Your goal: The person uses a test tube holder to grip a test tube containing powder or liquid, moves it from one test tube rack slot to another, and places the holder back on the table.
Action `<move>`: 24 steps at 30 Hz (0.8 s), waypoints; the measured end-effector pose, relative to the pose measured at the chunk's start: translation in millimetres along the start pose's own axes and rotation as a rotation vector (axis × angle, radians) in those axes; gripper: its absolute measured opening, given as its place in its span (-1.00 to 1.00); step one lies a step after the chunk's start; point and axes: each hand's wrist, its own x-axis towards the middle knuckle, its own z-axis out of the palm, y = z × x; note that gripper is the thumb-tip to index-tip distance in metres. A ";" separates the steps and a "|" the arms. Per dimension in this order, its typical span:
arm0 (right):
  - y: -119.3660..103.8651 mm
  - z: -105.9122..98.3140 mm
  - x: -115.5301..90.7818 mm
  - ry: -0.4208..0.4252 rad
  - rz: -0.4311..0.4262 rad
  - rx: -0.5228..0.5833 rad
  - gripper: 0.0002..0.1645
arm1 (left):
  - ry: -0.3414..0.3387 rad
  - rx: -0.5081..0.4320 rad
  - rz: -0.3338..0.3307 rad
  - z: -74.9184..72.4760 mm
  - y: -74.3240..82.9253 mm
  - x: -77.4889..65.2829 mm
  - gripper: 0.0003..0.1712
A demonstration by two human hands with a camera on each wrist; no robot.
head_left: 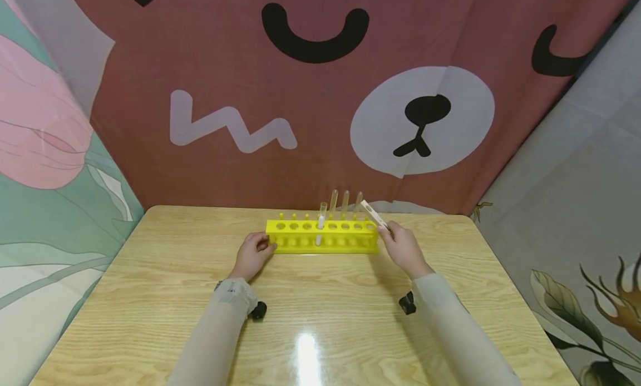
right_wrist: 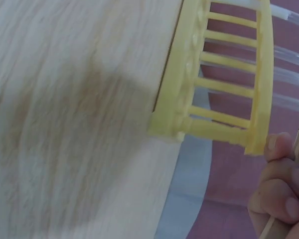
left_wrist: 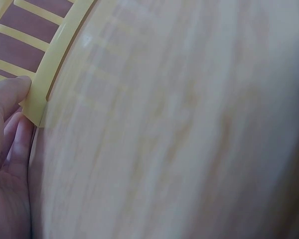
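A yellow test tube rack [head_left: 295, 242] stands near the table's back edge. My left hand [head_left: 252, 255] grips its left end; in the left wrist view the thumb [left_wrist: 21, 88] lies against the rack's lower edge. A test tube [head_left: 321, 214] with white contents stands upright in a middle hole. Behind it, three clear test tubes [head_left: 345, 201] sit upside down over the back pegs. My right hand [head_left: 403, 249] holds a wooden test tube clamp [head_left: 371, 211] by the rack's right end, its tip near the rightmost tube. In the right wrist view, curled fingers [right_wrist: 281, 191] wrap the clamp.
The wooden table [head_left: 320, 297] stretches out in front of the rack. A printed curtain [head_left: 320, 169] hangs just behind the table's back edge, with more printed cloth [head_left: 551, 169] to the right. Black wrist cameras [head_left: 408, 303] hang beneath both sleeves.
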 end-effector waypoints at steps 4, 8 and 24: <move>9.7 0.1 -0.8 0.018 -0.001 -0.022 -0.58 | -0.002 -0.001 0.005 -0.1 -0.3 -0.3 -0.58; 16.8 -0.2 -0.4 0.030 0.006 -0.043 -0.57 | -0.002 -0.007 0.005 -0.2 0.1 -0.6 -0.58; 34.6 -0.7 -0.6 0.061 0.064 -0.069 -0.62 | 0.002 -0.011 0.024 -1.5 -2.7 0.9 -0.56</move>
